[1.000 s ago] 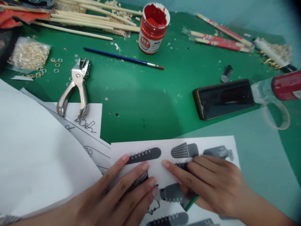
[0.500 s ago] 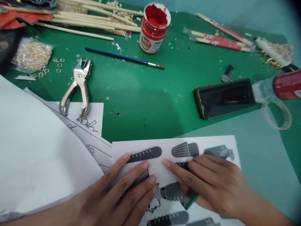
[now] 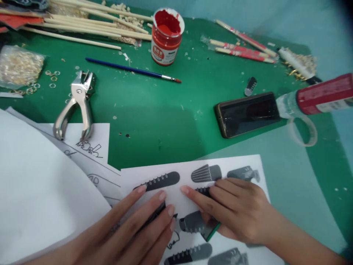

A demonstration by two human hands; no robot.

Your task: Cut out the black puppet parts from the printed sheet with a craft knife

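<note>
My left hand (image 3: 138,228) lies flat on a white sheet printed with dark shoe-like shapes (image 3: 176,198), its fingers stretched out. On the same sheet, my right hand (image 3: 237,209) rests with the index finger extended and the other fingers curled. Beneath those curled fingers shows a flat, dark, green-edged piece (image 3: 212,231), gripped from above; its exact kind is unclear. Both hands cover some of the printed shapes. A translucent film (image 3: 292,165) extends to the right of the sheet.
Left stand a hole punch (image 3: 79,105) and paper sheets (image 3: 41,176). Further back are an open red paint jar (image 3: 167,38), a paintbrush (image 3: 132,70) and wooden sticks (image 3: 82,27). A phone (image 3: 248,114), a tape roll (image 3: 311,132) and a red-labelled bottle (image 3: 322,95) lie right.
The whole view has shifted, so the table things appear further left. Both hands keep nearly the same places on the printed sheet, and the right hand still grips the green-edged piece.
</note>
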